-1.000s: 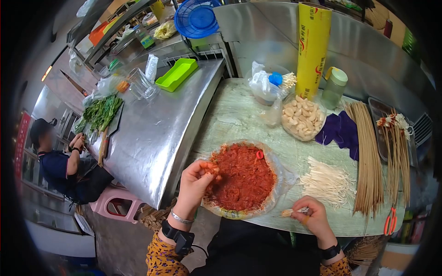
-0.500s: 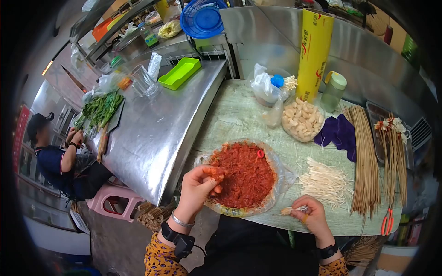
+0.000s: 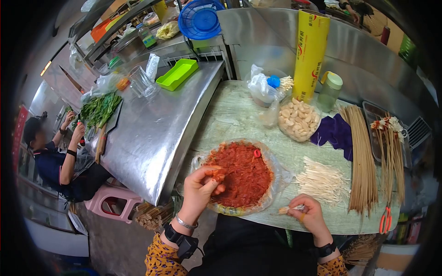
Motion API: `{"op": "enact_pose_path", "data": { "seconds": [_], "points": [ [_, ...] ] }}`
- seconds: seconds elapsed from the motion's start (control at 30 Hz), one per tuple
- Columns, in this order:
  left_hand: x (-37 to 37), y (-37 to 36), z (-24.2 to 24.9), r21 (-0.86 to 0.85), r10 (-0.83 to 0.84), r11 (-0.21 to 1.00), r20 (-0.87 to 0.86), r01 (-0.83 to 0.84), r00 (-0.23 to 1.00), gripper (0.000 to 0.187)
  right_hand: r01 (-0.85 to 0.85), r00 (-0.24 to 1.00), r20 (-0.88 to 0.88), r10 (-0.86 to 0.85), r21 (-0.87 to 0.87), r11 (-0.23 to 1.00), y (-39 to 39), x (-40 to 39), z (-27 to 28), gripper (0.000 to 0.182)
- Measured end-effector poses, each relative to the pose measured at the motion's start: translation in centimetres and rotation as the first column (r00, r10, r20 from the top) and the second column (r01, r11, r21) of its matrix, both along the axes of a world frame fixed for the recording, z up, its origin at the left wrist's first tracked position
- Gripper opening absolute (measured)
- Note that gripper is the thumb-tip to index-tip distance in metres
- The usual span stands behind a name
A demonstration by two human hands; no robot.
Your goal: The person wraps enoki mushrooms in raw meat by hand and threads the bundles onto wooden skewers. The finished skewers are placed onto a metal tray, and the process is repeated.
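Observation:
Above the left side of a plastic-lined bowl of red chili paste (image 3: pixel 244 177), my left hand (image 3: pixel 201 185) is closed in a pinch. Its fingertips are smeared red and press on a small clump of the paste. A little red ring-shaped piece (image 3: pixel 257 153) lies on the paste near its far edge. My right hand (image 3: pixel 309 212) is closed at the table's front edge, right of the bowl. Between its thumb and fingers is a small pale bundle of enoki mushrooms (image 3: pixel 284 210), partly hidden by the fingers. A loose pile of enoki mushrooms (image 3: pixel 322 181) lies just beyond that hand.
Long bamboo skewers (image 3: pixel 363 165) lie at the right, beside filled skewers (image 3: pixel 389 138) and orange-handled scissors (image 3: pixel 386 220). Behind stand a jar of garlic cloves (image 3: pixel 299 119), a purple cloth (image 3: pixel 335 133) and a yellow roll (image 3: pixel 311 55). A person (image 3: pixel 60 158) sits left by greens (image 3: pixel 101 109).
Both my hands keep nearly the same place and grip; the view has shifted slightly. The seated person has raised both hands, and a red-handled tool now shows in one.

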State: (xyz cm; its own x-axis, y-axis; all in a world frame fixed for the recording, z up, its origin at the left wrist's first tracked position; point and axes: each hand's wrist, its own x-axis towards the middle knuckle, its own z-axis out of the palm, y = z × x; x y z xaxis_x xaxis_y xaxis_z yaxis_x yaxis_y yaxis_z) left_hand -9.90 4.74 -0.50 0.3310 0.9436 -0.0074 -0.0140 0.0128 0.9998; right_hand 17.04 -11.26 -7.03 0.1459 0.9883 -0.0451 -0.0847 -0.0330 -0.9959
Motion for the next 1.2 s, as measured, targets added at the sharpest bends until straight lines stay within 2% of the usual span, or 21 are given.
{"op": "enact_pose_path", "data": {
  "seconds": [0.03, 0.07, 0.17, 0.23, 0.27, 0.33, 0.4, 0.43, 0.47, 0.5, 0.53, 0.6, 0.67, 0.73, 0.83, 0.97, 1.0, 1.03, 1.07, 1.17, 1.2],
  "points": [
    [0.1, -0.1, -0.1, -0.086, -0.005, 0.996, 0.043, 0.008, 0.999, 0.012, 0.006, 1.000, 0.005, -0.006, -0.002, 1.000, 0.0, 0.0, 0.1, 0.017],
    [0.4, -0.2, -0.1, -0.088, -0.009, 0.996, 0.048, 0.014, 0.999, 0.012, -0.001, 1.000, -0.009, 0.001, -0.003, 1.000, 0.0, 0.0, 0.2, 0.017],
    [0.9, -0.4, 0.2, 0.020, -0.064, 0.998, 0.122, 0.062, 0.990, 0.011, -0.013, 1.000, -0.015, 0.013, -0.006, 1.000, -0.1, -0.1, 0.1, 0.017],
    [0.9, -0.7, 0.7, 0.249, -0.047, 0.965, -0.135, 0.079, 0.990, 0.011, -0.014, 1.000, -0.003, 0.014, -0.014, 1.000, -0.2, -0.2, 0.6, 0.017],
    [1.1, -0.7, 0.8, 0.245, -0.052, 0.966, -0.124, 0.081, 0.991, 0.011, -0.024, 1.000, 0.011, 0.024, 0.002, 1.000, 0.0, -0.3, 1.5, 0.017],
    [1.4, -0.9, 0.7, 0.191, -0.094, 0.975, -0.100, 0.112, 0.990, 0.010, -0.034, 0.999, 0.034, 0.033, 0.008, 0.999, 0.4, -0.7, 3.6, 0.016],
    [1.6, -1.8, 0.0, 0.139, -0.093, 0.984, -0.139, 0.113, 0.986, 0.012, -0.093, 0.986, 0.141, 0.086, 0.043, 0.995, 1.2, -1.1, 6.4, 0.015],
    [2.1, -2.2, -0.1, 0.014, -0.106, 0.994, -0.062, 0.107, 0.992, 0.014, -0.083, 0.986, 0.150, 0.077, 0.037, 0.996, 1.7, -1.4, 7.5, 0.015],
    [2.5, -2.7, -0.3, -0.110, -0.109, 0.988, 0.016, 0.110, 0.994, 0.016, -0.146, 0.966, 0.232, 0.118, 0.110, 0.983, 2.3, -1.8, 8.6, 0.014],
    [2.7, -3.1, -0.3, -0.116, -0.155, 0.980, 0.067, 0.162, 0.986, 0.021, -0.214, 0.937, 0.314, 0.151, 0.176, 0.961, 2.9, -2.2, 9.3, 0.013],
    [3.0, -3.5, -0.3, -0.119, -0.165, 0.978, 0.076, 0.173, 0.983, 0.021, -0.205, 0.936, 0.322, 0.143, 0.170, 0.964, 3.6, -2.7, 9.6, 0.013],
    [3.6, -4.3, -0.5, -0.252, -0.149, 0.942, 0.279, 0.222, 0.949, 0.021, -0.194, 0.951, 0.290, 0.106, 0.293, 0.936, 4.8, -3.8, 9.7, 0.012],
    [3.4, -4.6, -1.6, -0.250, -0.152, 0.941, 0.289, 0.228, 0.945, 0.020, -0.178, 0.941, 0.333, 0.065, 0.320, 0.931, 5.7, -4.5, 9.1, 0.013],
    [3.8, -5.4, -0.4, -0.282, -0.142, 0.920, 0.408, 0.272, 0.902, 0.019, -0.170, 0.929, 0.368, 0.032, 0.351, 0.921, 6.0, -4.6, 8.7, 0.013],
    [4.2, -5.4, -0.2, -0.282, -0.130, 0.928, 0.370, 0.244, 0.920, 0.022, -0.131, 0.900, 0.433, -0.046, 0.371, 0.919, 6.0, -4.9, 8.1, 0.013],
    [4.6, -5.5, -0.5, -0.230, -0.116, 0.957, 0.247, 0.174, 0.962, 0.021, -0.075, 0.925, 0.375, -0.054, 0.322, 0.944, 5.9, -5.3, 7.5, 0.011],
    [4.7, -5.5, -0.5, -0.223, -0.159, 0.949, 0.273, 0.223, 0.949, 0.021, -0.062, 0.931, 0.362, -0.054, 0.302, 0.951, 5.8, -5.0, 7.4, 0.010],
    [4.5, -5.3, -0.6, -0.242, -0.136, 0.952, 0.213, 0.187, 0.968, 0.022, -0.065, 0.889, 0.446, -0.106, 0.351, 0.934, 5.8, -4.6, 7.3, 0.013],
    [4.7, -4.9, -0.9, -0.253, -0.118, 0.955, 0.155, 0.155, 0.981, 0.022, -0.030, 0.839, 0.511, -0.185, 0.384, 0.923, 5.6, -4.3, 8.2, 0.016],
    [4.8, -4.0, -2.6, -0.117, -0.048, 0.991, 0.179, 0.070, 0.983, 0.018, 0.063, 0.793, 0.531, -0.298, 0.415, 0.908, 4.9, 0.2, 9.1, 0.018],
    [4.8, -3.7, -3.1, -0.099, -0.034, 0.994, 0.205, 0.055, 0.978, 0.018, 0.187, 0.794, 0.509, -0.332, 0.316, 0.930, 4.5, 3.0, 8.8, 0.017]
  ]
}}
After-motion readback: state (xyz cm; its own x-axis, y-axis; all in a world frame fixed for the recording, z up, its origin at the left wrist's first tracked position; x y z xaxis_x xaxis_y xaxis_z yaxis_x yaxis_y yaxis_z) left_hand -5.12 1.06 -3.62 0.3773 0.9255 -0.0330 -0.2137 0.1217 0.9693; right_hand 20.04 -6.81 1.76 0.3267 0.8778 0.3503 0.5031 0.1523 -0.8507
